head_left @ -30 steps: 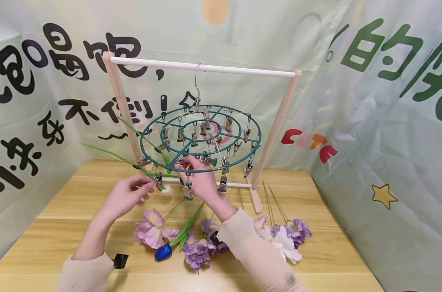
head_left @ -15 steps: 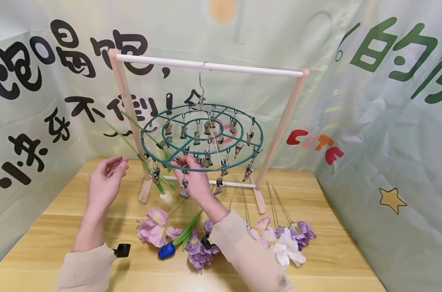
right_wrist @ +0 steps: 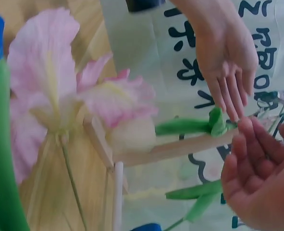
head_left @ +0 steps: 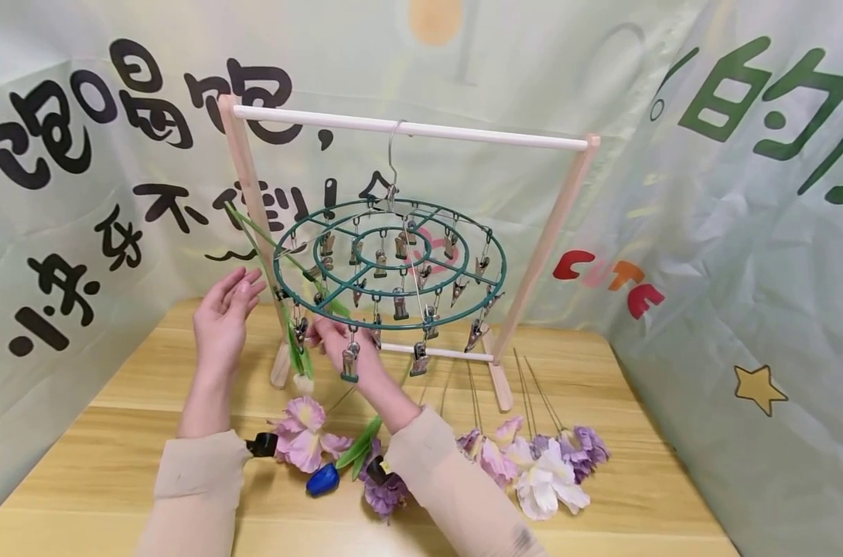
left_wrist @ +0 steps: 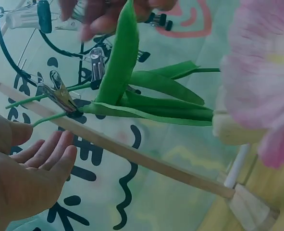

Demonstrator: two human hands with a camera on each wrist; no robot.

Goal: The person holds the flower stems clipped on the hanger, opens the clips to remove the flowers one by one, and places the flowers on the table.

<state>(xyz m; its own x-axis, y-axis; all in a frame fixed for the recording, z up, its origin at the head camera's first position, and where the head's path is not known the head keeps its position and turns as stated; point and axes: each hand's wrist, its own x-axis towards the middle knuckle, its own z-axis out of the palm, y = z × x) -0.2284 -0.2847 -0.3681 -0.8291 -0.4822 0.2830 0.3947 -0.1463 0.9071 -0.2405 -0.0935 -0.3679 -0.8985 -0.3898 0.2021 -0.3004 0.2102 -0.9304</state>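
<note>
A green round clip hanger (head_left: 390,327) hangs by its hook from the rack. On its left side a metal clip (left_wrist: 60,94) grips the stem of a white tulip (head_left: 303,383), which hangs bloom down. A second green stem (left_wrist: 19,102) is held in a neighbouring clip (left_wrist: 97,67). My left hand (head_left: 223,317) is just left of the rim, fingers relaxed, with its thumb close to the white tulip's stem end; contact is unclear. Below the front left rim, my right hand (head_left: 352,352) has loosely bent fingers beside the tulip leaves (left_wrist: 166,108) and appears to hold nothing.
The wooden rack (head_left: 568,209) with a white top bar (head_left: 477,135) stands on the table (head_left: 115,433). In front lie a pink flower (head_left: 303,445), a blue tulip (head_left: 322,480), a purple flower (head_left: 383,495) and a white flower (head_left: 550,480). Several empty clips dangle from the hanger.
My left hand has come away from the clip to the left and turned up. The white tulip has swung from slanting to nearly upright. My right hand has moved lower and left.
</note>
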